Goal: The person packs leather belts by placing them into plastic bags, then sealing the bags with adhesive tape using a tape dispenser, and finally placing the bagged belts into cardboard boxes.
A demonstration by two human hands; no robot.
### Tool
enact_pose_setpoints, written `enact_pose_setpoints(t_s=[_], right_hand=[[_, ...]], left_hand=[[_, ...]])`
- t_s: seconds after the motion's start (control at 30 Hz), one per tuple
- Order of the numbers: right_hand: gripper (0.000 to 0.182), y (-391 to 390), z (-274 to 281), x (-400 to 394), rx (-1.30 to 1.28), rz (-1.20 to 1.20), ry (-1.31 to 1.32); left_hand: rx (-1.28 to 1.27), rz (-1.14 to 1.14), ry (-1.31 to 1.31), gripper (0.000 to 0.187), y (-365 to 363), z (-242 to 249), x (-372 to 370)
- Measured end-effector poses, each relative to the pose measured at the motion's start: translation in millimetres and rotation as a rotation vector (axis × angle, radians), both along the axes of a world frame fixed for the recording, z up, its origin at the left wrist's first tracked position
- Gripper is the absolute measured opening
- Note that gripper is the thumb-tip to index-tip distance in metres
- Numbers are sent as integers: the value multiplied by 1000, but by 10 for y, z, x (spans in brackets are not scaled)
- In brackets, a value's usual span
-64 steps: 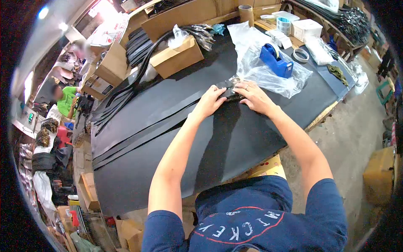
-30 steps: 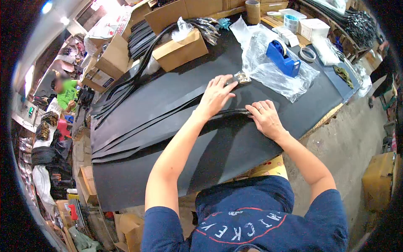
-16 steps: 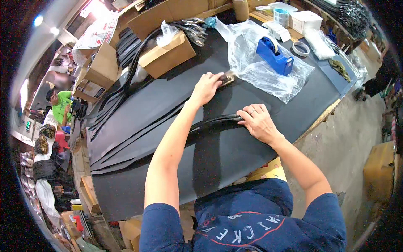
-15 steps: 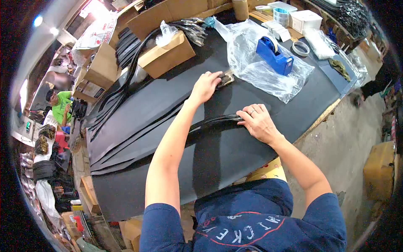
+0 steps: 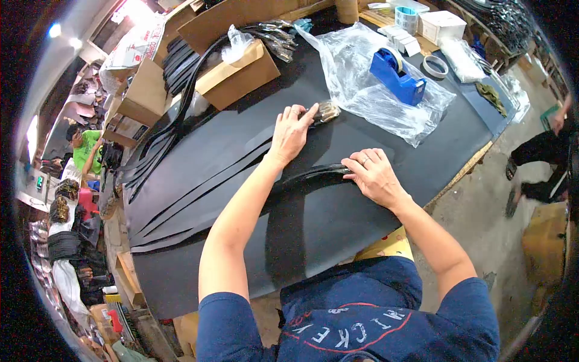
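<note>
Head view: left hand (image 5: 291, 134), arm stretched forward, pinches straps (image 5: 256, 152) just behind their buckles (image 5: 329, 111) on the table (image 5: 223, 265); right hand (image 5: 375, 179), nearer the body, bends its fingers, pinching a bundle's (image 5: 310, 175) end.

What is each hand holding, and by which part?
The left hand grips one bundle of black straps just behind its shiny end; the right hand pinches a second strap bundle at its right-hand end.
</note>
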State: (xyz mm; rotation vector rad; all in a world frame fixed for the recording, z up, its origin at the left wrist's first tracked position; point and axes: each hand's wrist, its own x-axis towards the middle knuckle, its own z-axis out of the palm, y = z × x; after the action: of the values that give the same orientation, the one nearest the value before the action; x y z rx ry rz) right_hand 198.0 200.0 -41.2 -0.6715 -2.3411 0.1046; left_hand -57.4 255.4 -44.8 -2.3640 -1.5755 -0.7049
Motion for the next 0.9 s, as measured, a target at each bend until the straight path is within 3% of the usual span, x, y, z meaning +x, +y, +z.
enact_pose_setpoints(t_s=[0.2,0.33,0.43,0.53,0.6,0.7,0.73,0.9], right_hand=[[31,0,-25,22,5,4,3],[33,0,5,28,5,24,1],[34,-18,43,24,7,41,-30],[34,-19,44,24,6,38,-41],[35,-12,10,34,2,37,-41],[35,-24,-39,53,-21,48,-26],[34,-30,-33,62,-21,68,-9],[32,-49,-43,83,-3,104,-4]], left_hand=[[85,-13,60,52,-117,-1,-16],[-55,-135,33,53,-48,-55,-176],[39,-101,131,50,0,-92,-179],[-46,-33,24,42,14,-43,-170],[-104,-90,-285,34,-15,24,-138],[-240,-166,-383,30,-178,100,16],[-353,-155,-303,29,-282,177,92],[-372,-201,-305,28,-682,153,461]])
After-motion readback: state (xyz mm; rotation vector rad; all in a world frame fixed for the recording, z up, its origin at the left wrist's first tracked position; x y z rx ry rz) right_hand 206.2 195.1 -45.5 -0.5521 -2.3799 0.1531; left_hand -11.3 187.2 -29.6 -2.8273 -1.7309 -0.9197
